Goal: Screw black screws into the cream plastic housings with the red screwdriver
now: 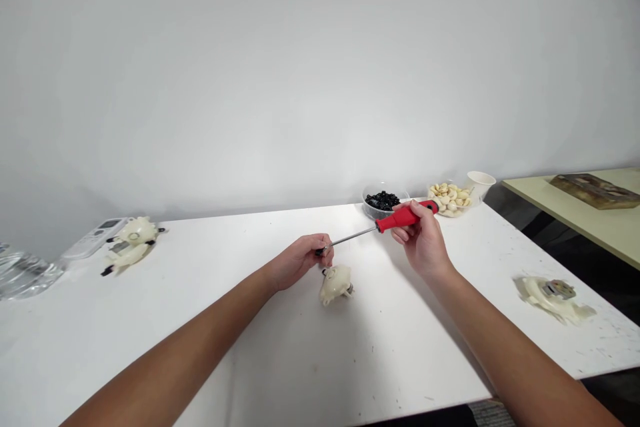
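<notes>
My right hand (420,240) is closed around the red handle of a screwdriver (400,218), its shaft slanting down to the left. My left hand (303,259) pinches a small black piece (320,251) right at the screwdriver's tip; whether the tip sits inside it I cannot tell. Just below those fingers a cream plastic housing (336,285) with a black tab rests on the white table (280,360). Similar cream parts (135,240) with black tabs lie at the left, and another cream part (550,297) with a grey metal piece is blurred at the right.
Along the wall stand a clear bowl of small black pieces (383,202), a clear bowl of cream pieces (450,199) and a white cup (480,183). A white remote control (93,240) and a clear plastic object (27,273) are at the left. Beyond a gap is a greenish table (575,213).
</notes>
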Motion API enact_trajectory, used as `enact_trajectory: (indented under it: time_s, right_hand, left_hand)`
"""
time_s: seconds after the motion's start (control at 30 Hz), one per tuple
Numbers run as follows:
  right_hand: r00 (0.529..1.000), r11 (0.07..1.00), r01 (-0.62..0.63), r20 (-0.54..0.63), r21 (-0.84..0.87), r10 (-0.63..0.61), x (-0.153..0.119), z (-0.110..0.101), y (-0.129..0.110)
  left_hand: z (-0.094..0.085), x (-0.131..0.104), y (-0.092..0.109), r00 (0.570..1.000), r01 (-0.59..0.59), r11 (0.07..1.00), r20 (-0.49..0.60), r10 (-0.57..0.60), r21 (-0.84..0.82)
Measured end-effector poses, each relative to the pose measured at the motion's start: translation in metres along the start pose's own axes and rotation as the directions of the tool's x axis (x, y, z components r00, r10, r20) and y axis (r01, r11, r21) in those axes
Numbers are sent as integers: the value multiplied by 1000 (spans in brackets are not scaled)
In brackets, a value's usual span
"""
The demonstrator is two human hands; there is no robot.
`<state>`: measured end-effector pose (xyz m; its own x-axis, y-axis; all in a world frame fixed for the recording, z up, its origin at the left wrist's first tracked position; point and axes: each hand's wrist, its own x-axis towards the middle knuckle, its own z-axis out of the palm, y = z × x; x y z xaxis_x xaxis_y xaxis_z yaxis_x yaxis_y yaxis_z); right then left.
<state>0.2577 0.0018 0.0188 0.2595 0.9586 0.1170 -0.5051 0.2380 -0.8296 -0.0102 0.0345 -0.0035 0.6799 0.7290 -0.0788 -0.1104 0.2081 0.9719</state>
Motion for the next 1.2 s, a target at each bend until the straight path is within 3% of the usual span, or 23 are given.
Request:
enact_trajectory:
  time_s: [0.27,1.2]
  right_hand:
    - [999,999,-21,27,-31,21,-2,2,-2]
    - [997,998,-47,57,-38,50,-2,1,-1]
  left_hand:
    - [1,-2,2,999,20,997,39,-22,69]
    - [5,-2,5,999,35,992,18,-37,120]
